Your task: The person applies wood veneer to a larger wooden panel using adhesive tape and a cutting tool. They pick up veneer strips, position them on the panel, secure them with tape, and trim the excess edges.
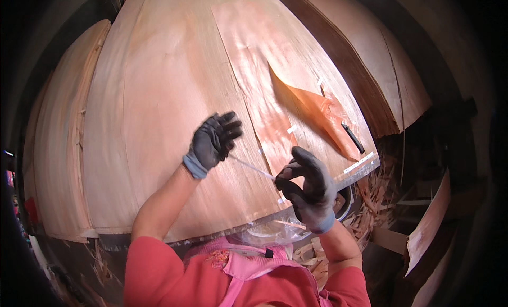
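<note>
A thin white strip of tape (pixel 252 167) runs between my two gloved hands, above a stack of wood veneer sheets (pixel 166 108). My right hand (pixel 307 184), in a black and grey glove, pinches one end between thumb and fingertip. My left hand (pixel 216 138) is at the strip's other end, fingers partly spread and blurred; its hold on the strip is unclear. Right of the middle, a torn orange-toned veneer flap (pixel 317 108) curls up from the sheet. A black-handled utility knife (pixel 352 137) lies beside it. Small white tape pieces (pixel 292 129) stick to the veneer.
More veneer stacks stand at the left (pixel 63 140) and upper right (pixel 369 49). Clear plastic (pixel 274 232) hangs by the near table edge. Veneer scraps (pixel 375 204) litter the lower right, near a curved veneer piece (pixel 430 223).
</note>
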Demonstrator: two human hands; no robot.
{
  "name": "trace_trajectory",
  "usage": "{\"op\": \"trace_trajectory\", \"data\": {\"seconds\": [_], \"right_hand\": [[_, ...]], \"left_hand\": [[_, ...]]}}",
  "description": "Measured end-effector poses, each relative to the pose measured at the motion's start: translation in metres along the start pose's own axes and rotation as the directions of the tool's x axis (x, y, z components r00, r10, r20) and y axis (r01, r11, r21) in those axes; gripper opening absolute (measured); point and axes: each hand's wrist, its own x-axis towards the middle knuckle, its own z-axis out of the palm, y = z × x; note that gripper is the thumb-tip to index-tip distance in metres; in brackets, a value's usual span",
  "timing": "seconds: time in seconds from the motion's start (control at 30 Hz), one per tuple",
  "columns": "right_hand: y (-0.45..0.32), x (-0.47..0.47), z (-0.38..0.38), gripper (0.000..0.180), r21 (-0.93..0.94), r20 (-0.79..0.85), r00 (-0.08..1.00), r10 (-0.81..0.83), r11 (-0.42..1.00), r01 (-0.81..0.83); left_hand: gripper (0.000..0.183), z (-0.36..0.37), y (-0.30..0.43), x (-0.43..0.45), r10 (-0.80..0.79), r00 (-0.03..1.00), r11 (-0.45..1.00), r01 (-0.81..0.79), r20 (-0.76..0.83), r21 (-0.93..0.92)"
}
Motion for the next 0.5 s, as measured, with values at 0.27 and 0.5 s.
{"op": "trace_trajectory", "data": {"seconds": [0.27,0.5], "right_hand": [[-0.009,0.014,-0.043,0.065,0.182,-0.427,0.898,0.108,0.983,-0.032],[-0.034,0.013,-0.058,0.06,-0.294,0.116,0.947,0.301,0.921,-0.256]], "left_hand": [[0.055,0.039,-0.032,-0.066,-0.122,0.915,0.992,0.105,0.384,0.066],[0.081,0.088,-0.055,-0.057,0.174,0.972,0.762,-0.235,0.159,0.603]]}}
